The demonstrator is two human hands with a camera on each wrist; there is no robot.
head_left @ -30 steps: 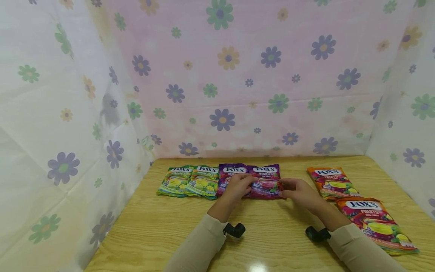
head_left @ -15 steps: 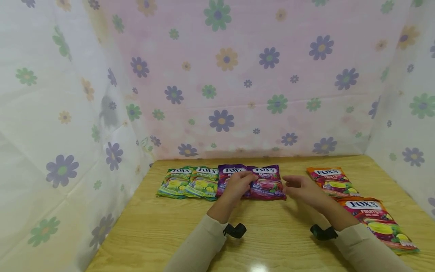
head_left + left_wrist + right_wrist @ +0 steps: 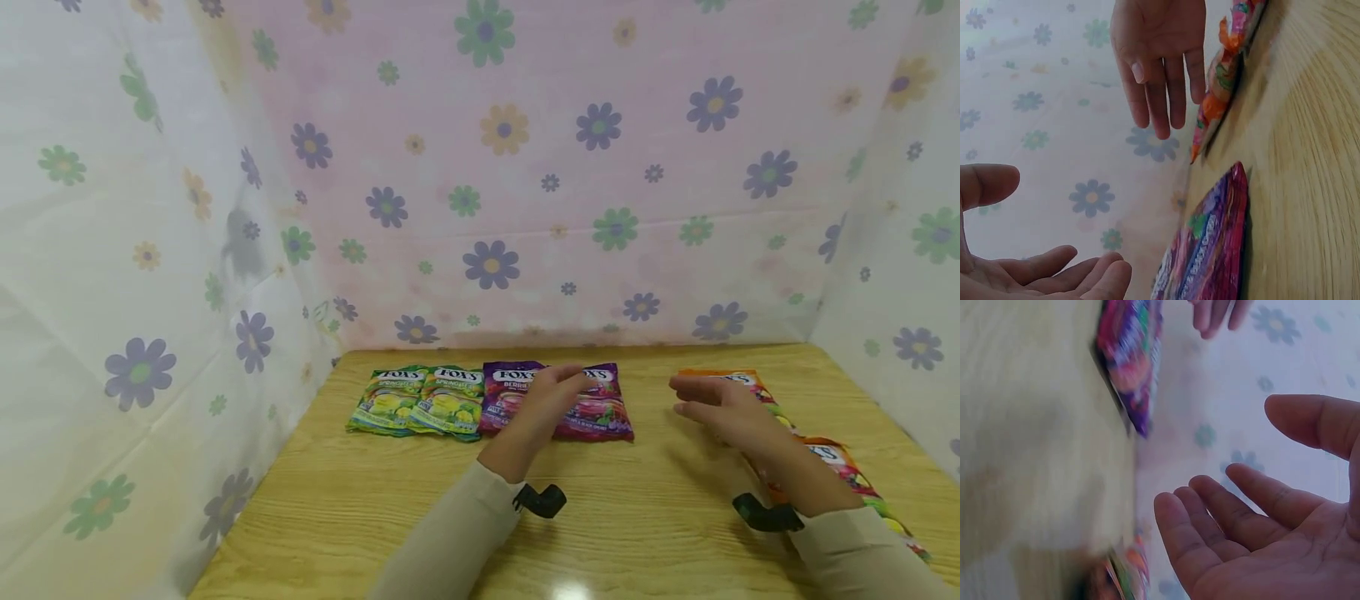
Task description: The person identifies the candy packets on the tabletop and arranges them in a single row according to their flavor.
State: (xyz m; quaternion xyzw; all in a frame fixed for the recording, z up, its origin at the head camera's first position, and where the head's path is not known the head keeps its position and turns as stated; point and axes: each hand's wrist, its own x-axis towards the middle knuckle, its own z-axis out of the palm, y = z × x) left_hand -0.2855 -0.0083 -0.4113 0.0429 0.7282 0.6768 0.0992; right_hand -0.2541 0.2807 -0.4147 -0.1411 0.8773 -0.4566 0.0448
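My left hand hovers over two overlapping purple Berries candy bags, its fingers loosely extended and holding nothing. In the left wrist view the tip of a purple bag lies below those fingers. My right hand is in the air to the right of the purple bags, with straight fingers and thumb spread apart. It partly covers two orange Fruits candy bags in the head view. The right wrist view shows the right palm bare.
Two green Spring Tea candy bags overlap at the left end of the row, beside the purple ones. All lie on a wooden table. A flowered cloth stands behind the table and along both sides.
My right hand has let go of the purple bag's right edge and moved right, toward the orange bags. The left hand has lifted off the purple bags and shifted slightly right.
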